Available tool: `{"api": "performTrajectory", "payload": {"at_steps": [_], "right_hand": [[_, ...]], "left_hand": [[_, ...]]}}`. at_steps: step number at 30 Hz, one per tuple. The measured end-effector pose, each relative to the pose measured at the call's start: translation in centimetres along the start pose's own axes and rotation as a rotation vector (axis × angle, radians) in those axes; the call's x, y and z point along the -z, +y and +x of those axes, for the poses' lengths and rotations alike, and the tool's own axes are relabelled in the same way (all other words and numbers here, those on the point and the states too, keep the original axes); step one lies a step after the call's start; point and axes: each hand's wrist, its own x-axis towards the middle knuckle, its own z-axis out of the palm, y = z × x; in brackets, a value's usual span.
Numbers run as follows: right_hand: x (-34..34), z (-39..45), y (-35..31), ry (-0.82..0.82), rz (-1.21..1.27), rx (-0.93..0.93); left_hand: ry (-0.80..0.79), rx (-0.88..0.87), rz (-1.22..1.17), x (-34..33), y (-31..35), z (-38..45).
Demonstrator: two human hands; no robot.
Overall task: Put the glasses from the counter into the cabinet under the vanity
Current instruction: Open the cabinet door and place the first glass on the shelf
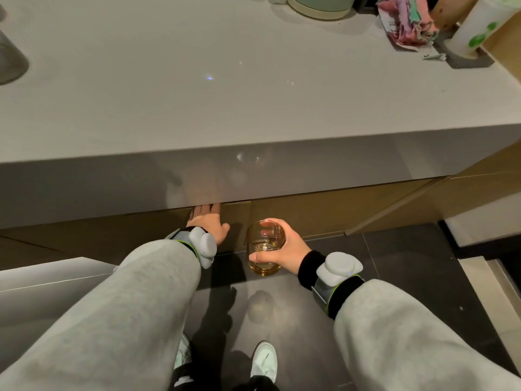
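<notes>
My right hand (284,249) grips an amber-tinted glass (263,246) from its right side, upright, below the counter's front edge and in front of the cabinet. My left hand (208,221) reaches under the grey vanity counter (253,108), fingers flat against the top of the brown cabinet door (236,221); its fingertips are hidden behind the counter edge. The door's right edge sits beside a second brown door (324,213). I cannot tell whether the left door stands ajar. No other glass shows on the counter.
At the counter's back right lie a green-white kettle base (318,7), a crumpled colourful cloth (406,24) and a white roll on a grey stand (476,26). A grey object (11,63) sits at the left edge. Dark floor tiles and my white shoes (263,359) are below.
</notes>
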Motion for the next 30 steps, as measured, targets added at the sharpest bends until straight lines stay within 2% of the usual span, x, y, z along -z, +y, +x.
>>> {"api": "performTrajectory", "payload": {"at_steps": [9,14,20,26,30], "right_hand": [[0.8,-1.7,-1.1,-0.008,-0.013,0.026],[0.7,-2.1,-1.7,-0.057,-0.057,0.022],[-1.6,-1.7,-2.4,-0.099,-0.116,0.025],[-4.8,-2.2,-2.9,-0.128,-0.14,0.029],[-7.4,-3.1,-2.7,-0.154,-0.144,0.017]], "left_hand": [[0.012,-0.039,-0.022,-2.4,-0.8,-2.9],[-0.075,-0.072,-0.111,-3.9,-2.2,-4.9],[-0.234,-0.089,-0.002,-3.1,-3.4,-7.4],[-0.262,-0.041,0.015,-2.5,-3.7,-8.9],[-0.268,-0.025,-0.004,-2.2,-6.3,-10.1]]}}
